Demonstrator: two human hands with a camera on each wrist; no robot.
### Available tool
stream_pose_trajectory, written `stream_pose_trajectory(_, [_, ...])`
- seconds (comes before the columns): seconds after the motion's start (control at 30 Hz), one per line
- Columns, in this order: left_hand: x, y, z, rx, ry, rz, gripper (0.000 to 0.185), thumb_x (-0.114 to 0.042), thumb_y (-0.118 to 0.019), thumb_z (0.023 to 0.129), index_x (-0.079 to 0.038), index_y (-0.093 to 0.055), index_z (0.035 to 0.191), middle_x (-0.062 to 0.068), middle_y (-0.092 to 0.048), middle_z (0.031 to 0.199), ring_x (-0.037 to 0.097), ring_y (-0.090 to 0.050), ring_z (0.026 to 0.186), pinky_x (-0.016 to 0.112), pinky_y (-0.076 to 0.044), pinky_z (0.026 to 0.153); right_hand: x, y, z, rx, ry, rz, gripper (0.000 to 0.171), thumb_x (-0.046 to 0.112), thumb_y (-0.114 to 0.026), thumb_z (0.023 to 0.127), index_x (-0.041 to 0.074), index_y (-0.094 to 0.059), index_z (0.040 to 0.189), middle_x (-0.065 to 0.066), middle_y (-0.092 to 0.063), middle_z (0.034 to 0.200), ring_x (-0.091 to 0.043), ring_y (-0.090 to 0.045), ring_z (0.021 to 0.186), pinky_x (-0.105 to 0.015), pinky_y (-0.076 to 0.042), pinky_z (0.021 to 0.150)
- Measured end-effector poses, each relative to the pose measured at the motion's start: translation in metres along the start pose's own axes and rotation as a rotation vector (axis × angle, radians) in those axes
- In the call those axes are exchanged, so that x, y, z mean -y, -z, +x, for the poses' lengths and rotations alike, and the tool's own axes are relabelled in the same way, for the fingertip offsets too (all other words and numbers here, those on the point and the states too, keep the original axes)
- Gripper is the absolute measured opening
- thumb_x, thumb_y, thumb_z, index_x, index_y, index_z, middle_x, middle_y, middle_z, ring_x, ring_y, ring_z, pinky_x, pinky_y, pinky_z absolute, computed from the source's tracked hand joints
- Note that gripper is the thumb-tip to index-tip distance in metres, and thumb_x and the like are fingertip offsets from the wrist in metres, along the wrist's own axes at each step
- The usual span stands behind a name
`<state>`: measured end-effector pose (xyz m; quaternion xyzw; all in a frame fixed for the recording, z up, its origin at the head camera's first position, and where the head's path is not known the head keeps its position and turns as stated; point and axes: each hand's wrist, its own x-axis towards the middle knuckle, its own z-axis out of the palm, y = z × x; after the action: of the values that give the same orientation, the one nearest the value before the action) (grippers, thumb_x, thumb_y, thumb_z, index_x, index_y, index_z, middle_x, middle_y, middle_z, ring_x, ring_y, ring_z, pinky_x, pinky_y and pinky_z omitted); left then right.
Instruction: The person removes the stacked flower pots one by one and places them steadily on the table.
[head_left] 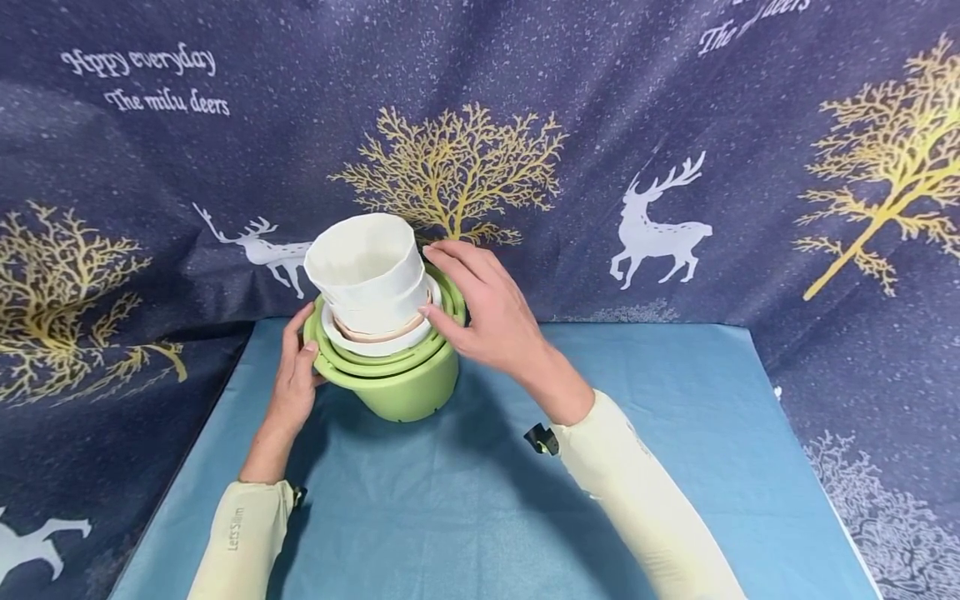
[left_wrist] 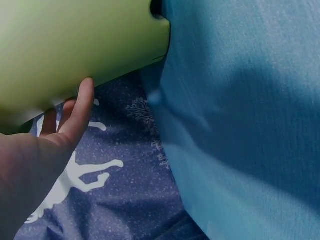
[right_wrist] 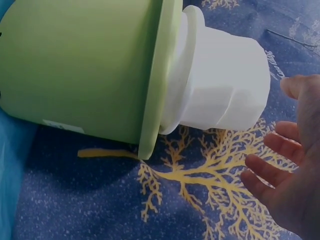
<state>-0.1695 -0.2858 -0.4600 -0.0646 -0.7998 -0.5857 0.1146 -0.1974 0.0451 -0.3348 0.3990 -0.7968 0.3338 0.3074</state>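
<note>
Steadying a nest of green pots [head_left: 397,379] on the blue desk [head_left: 480,517], my left hand [head_left: 294,379] curls round its rim. My right hand [head_left: 487,304] rests open against the white inner pots [head_left: 367,271]. They look light, stiff, smooth plastic; I'd grip the rims.

Nested flowerpots [head_left: 390,375]: outer ones light green, matte. Inside them a white pot [head_left: 367,267] with a thin pinkish-tan band showing at its base. A small pale label on the green wall, seen from the right wrist.

Table cloth [head_left: 487,517]: plain mid-blue.

Backdrop cloth [head_left: 675,100]: dark navy, speckled with fine white dots; printed gold branching trees, white deer, white script lettering.

Sleeves [head_left: 645,500]: pale cream-yellow on both arms; small dark lettering on the left cuff.
</note>
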Motion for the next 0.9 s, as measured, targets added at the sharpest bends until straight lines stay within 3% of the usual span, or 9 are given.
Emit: stream_pose_trajectory(0.9, [0.002,0.0,0.0,-0.001,-0.028,0.006,0.056,-0.026,-0.031,0.116,-0.024,-0.021,0.171,0.008,-0.023,0.171,0.014,-0.049,0.124,0.02,-0.056,0.075,0.004,-0.021,0.023,0.098,-0.005,-0.062,0.059,0.038,-0.07,0.101,0.007,-0.059,0.15,-0.009,-0.054,0.153,-0.026,-0.05,0.141,-0.037,-0.035,0.122])
